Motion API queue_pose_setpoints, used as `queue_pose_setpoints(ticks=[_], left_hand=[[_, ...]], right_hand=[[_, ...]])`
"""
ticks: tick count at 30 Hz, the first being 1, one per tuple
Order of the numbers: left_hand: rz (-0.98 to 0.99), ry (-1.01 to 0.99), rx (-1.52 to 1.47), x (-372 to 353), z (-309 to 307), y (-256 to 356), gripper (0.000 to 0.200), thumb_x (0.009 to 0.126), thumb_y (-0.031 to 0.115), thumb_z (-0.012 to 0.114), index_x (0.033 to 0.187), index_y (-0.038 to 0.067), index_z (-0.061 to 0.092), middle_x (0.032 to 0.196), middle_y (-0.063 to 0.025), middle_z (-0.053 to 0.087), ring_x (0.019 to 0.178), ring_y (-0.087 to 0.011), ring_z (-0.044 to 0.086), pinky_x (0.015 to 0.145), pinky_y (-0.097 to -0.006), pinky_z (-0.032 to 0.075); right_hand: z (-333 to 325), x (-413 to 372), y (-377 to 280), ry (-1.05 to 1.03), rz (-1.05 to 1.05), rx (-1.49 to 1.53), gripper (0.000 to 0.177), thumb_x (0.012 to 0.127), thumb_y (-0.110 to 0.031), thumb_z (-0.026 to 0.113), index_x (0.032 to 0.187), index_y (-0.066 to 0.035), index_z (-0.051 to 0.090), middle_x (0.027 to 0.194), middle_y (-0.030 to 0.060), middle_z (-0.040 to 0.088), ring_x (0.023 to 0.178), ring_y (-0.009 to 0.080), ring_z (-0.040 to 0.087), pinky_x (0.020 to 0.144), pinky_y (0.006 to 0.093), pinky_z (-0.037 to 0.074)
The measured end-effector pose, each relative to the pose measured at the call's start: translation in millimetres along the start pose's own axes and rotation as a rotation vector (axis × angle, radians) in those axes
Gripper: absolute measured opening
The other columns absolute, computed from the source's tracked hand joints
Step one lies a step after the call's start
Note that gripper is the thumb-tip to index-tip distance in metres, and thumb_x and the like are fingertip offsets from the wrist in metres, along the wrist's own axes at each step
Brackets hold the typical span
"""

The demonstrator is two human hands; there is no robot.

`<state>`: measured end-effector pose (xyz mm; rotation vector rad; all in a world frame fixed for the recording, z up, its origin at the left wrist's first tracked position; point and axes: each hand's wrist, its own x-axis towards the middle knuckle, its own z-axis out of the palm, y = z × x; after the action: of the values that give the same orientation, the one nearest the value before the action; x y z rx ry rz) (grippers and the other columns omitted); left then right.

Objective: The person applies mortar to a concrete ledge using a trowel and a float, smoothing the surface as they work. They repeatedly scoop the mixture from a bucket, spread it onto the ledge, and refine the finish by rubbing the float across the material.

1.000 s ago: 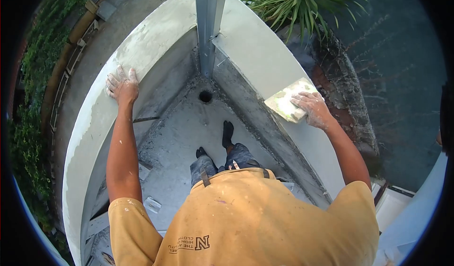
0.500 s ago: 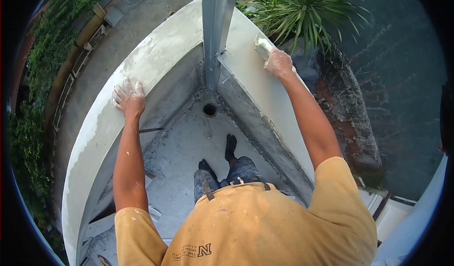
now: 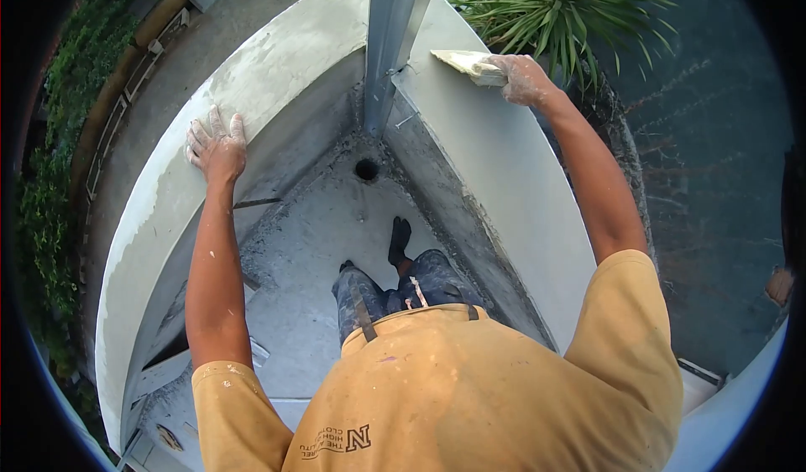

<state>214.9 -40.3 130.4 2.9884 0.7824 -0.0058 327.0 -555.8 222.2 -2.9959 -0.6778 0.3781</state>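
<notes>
My left hand (image 3: 218, 146) lies flat with spread, plaster-smeared fingers on top of the curved white ledge (image 3: 294, 31). In my right hand (image 3: 525, 80) is a putty knife (image 3: 467, 62), its wide blade coated with pale filler. The blade points left over the ledge's right-hand arm, near the metal post (image 3: 392, 44). White smears cover the knuckles of that hand. Damp grey and dry white patches show on the coating of the left ledge.
Below me the concrete floor (image 3: 323, 229) has a round drain hole (image 3: 366, 169) in its corner. A spiky green plant (image 3: 562, 10) grows outside the ledge, with dark water (image 3: 714, 195) beyond. A thin rod (image 3: 257, 203) juts from the inner left wall.
My right hand has swung the putty knife so its blade points left toward the post. My left hand stays on the ledge while the camera view has shifted slightly.
</notes>
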Motion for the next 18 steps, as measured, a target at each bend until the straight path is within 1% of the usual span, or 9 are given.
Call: queue_pose_setpoints(ticks=[3, 4, 5, 7, 9, 11, 14, 17, 18], left_hand=[[-0.002, -0.013, -0.004, -0.9, 2.6, 0.5, 0.069, 0.095, 0.060, 0.028, 0.150, 0.020, 0.024, 0.155, -0.0232, 0.015, 0.144, -0.0388, 0.007, 0.113, -0.0536, 0.002], [0.000, -0.014, -0.011, 0.6, -0.1, 0.5, 0.069, 0.095, 0.060, 0.028, 0.150, 0.020, 0.024, 0.155, -0.0232, 0.015, 0.144, -0.0388, 0.007, 0.113, -0.0537, 0.002], [-0.011, -0.022, -0.008, 1.4, 0.0, 0.4, 0.069, 0.095, 0.060, 0.029, 0.150, 0.020, 0.024, 0.155, -0.0230, 0.015, 0.144, -0.0383, 0.007, 0.113, -0.0541, 0.003], [-0.009, -0.028, -0.022, 0.3, -2.3, -0.4, 0.069, 0.095, 0.060, 0.028, 0.151, 0.020, 0.023, 0.155, -0.0234, 0.015, 0.144, -0.0387, 0.006, 0.113, -0.0547, 0.003], [0.009, -0.014, -0.030, 2.3, 1.5, 1.2, 0.069, 0.094, 0.061, 0.028, 0.151, 0.021, 0.023, 0.154, -0.0237, 0.015, 0.144, -0.0392, 0.007, 0.113, -0.0555, 0.003], [0.008, 0.014, -0.019, 6.5, 10.0, -4.5, 0.069, 0.094, 0.062, 0.029, 0.151, 0.022, 0.023, 0.154, -0.0238, 0.017, 0.144, -0.0398, 0.009, 0.112, -0.0566, 0.004], [0.021, 0.023, -0.007, 5.3, 9.2, -4.3, 0.069, 0.095, 0.061, 0.026, 0.151, 0.020, 0.022, 0.153, -0.0262, 0.015, 0.143, -0.0424, 0.009, 0.112, -0.0570, 0.004], [0.025, 0.008, -0.008, 1.6, 5.2, -3.4, 0.070, 0.094, 0.062, 0.025, 0.151, 0.021, 0.021, 0.153, -0.0264, 0.017, 0.142, -0.0424, 0.010, 0.112, -0.0570, 0.006], [0.028, 0.004, -0.013, 2.4, 3.1, -2.9, 0.070, 0.094, 0.062, 0.025, 0.151, 0.021, 0.021, 0.153, -0.0263, 0.017, 0.142, -0.0423, 0.010, 0.112, -0.0570, 0.006]], right_hand=[[24.9, -86.1, -18.5, 0.118, -0.097, -0.012, 0.049, 0.063, -0.002, 0.063, 0.111, -0.013, 0.063, 0.106, 0.0093, 0.067, 0.105, 0.0295, 0.060, 0.090, 0.0429, 0.043], [36.4, -123.5, -25.6, 0.078, -0.050, -0.015, 0.055, 0.062, 0.001, 0.062, 0.115, -0.013, 0.063, 0.114, 0.0075, 0.065, 0.116, 0.0257, 0.055, 0.095, 0.0406, 0.040], [49.0, -163.4, -31.7, 0.082, -0.044, 0.033, 0.059, 0.060, 0.005, 0.062, 0.116, -0.013, 0.063, 0.121, 0.0058, 0.063, 0.120, 0.0236, 0.053, 0.099, 0.0406, 0.037], [65.0, -248.0, -50.7, 0.058, 0.074, 0.058, 0.058, 0.062, 0.006, 0.063, 0.117, -0.014, 0.063, 0.126, 0.0041, 0.061, 0.124, 0.0217, 0.051, 0.098, 0.0391, 0.036], [77.0, -328.5, -70.5, 0.067, 0.149, 0.150, 0.059, 0.059, 0.005, 0.066, 0.116, -0.014, 0.063, 0.127, 0.0057, 0.060, 0.124, 0.0232, 0.050, 0.102, 0.0410, 0.035], [73.3, -399.0, -84.5, -0.082, 0.298, 0.155, 0.059, 0.060, 0.004, 0.065, 0.116, -0.014, 0.063, 0.126, 0.0044, 0.060, 0.123, 0.0234, 0.051, 0.100, 0.0435, 0.036], [75.7, -473.2, -83.7, 0.028, 0.805, 0.178, 0.051, 0.064, -0.007, 0.066, 0.115, -0.008, 0.061, 0.114, 0.0136, 0.065, 0.109, 0.0319, 0.059, 0.092, 0.0469, 0.045], [68.4, -477.5, -66.5, 0.043, 1.232, 0.088, 0.046, 0.070, -0.018, 0.065, 0.112, -0.001, 0.061, 0.102, 0.0232, 0.066, 0.096, 0.0374, 0.064, 0.086, 0.0433, 0.051], [74.4, -468.7, -61.3, 0.090, 1.309, 0.128, 0.045, 0.070, -0.019, 0.065, 0.110, 0.000, 0.062, 0.102, 0.0234, 0.066, 0.097, 0.0372, 0.064, 0.086, 0.0430, 0.051]])
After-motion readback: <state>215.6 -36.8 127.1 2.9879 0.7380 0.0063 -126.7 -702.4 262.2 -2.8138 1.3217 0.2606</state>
